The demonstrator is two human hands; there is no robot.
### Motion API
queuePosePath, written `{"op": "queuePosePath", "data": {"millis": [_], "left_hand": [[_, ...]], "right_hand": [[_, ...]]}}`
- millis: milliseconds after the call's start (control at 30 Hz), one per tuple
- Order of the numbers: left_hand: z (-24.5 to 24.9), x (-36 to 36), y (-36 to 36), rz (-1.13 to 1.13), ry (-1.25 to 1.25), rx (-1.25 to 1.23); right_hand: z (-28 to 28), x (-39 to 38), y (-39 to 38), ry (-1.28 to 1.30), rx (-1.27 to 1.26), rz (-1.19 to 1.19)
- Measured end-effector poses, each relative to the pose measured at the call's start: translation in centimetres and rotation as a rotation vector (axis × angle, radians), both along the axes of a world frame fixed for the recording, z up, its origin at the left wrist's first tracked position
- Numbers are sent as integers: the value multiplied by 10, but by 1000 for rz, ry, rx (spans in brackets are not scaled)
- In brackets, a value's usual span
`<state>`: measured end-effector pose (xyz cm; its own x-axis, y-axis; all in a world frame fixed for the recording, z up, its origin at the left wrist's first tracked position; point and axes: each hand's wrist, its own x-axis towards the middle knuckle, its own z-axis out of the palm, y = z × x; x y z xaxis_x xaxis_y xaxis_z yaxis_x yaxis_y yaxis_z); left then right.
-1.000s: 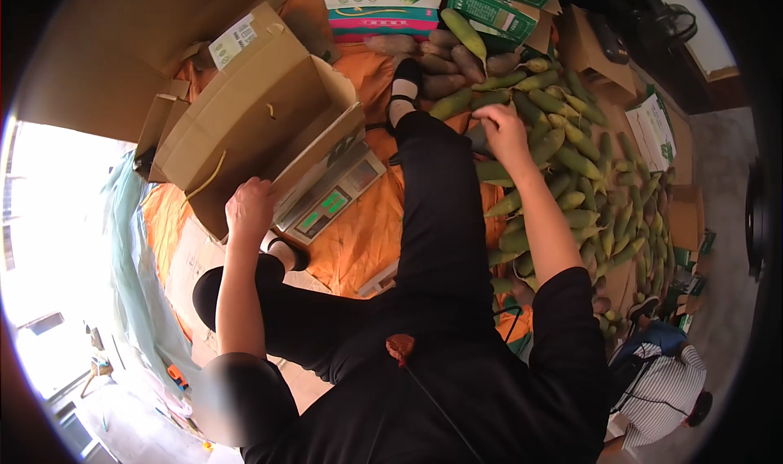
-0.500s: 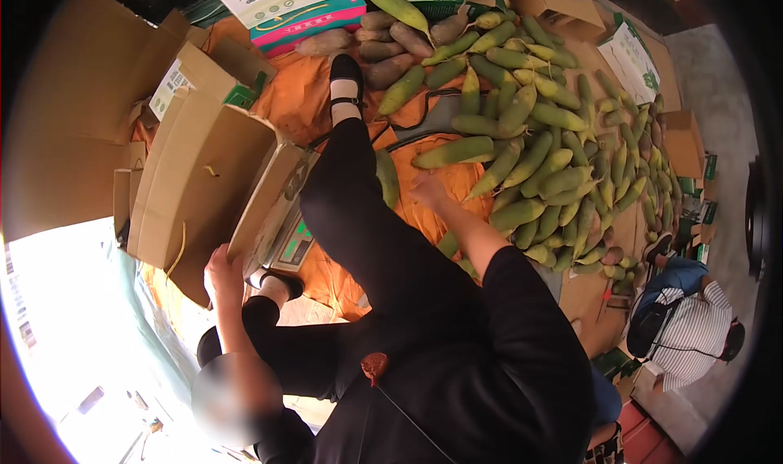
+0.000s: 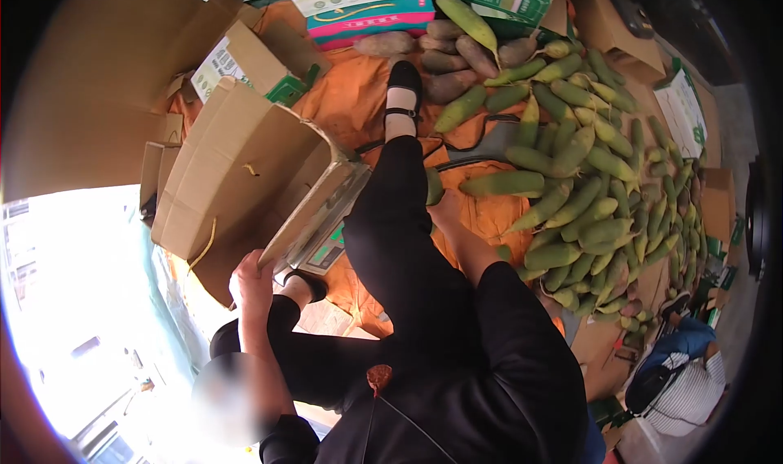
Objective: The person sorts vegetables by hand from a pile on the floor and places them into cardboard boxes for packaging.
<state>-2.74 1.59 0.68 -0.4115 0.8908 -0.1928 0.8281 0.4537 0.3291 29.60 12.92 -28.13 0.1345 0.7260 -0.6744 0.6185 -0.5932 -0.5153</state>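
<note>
My left hand (image 3: 251, 283) grips the near edge of an open cardboard box (image 3: 236, 166), its fingers closed over the rim. The box is tilted against a scale (image 3: 326, 250) with a green-lit panel. My right hand (image 3: 445, 209) is low beside my raised knee, at the lower end of a green radish (image 3: 434, 187) that the knee partly hides. Its fingers are mostly hidden, so their grip does not show. Just right of that hand, another green radish (image 3: 502, 183) lies at the edge of a large pile of green radishes (image 3: 599, 219).
Reddish radishes (image 3: 450, 86) lie near my outstretched foot, beside a pink and teal carton (image 3: 371, 22). Orange cloth (image 3: 351, 97) covers the floor. A smaller box (image 3: 253, 60) stands beyond the open one. A person in a striped top (image 3: 689, 395) is at the lower right.
The view has shifted, so the scene sits further right and slightly lower. My right hand has come closer to the radish beside my knee, which is now more hidden. My left hand still holds the box edge.
</note>
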Motion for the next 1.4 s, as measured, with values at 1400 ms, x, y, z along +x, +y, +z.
{"op": "queuePosePath", "data": {"millis": [1400], "left_hand": [[-1,8,-13,-82,44,20]], "right_hand": [[218,-327,-6,-169,305,1475]]}}
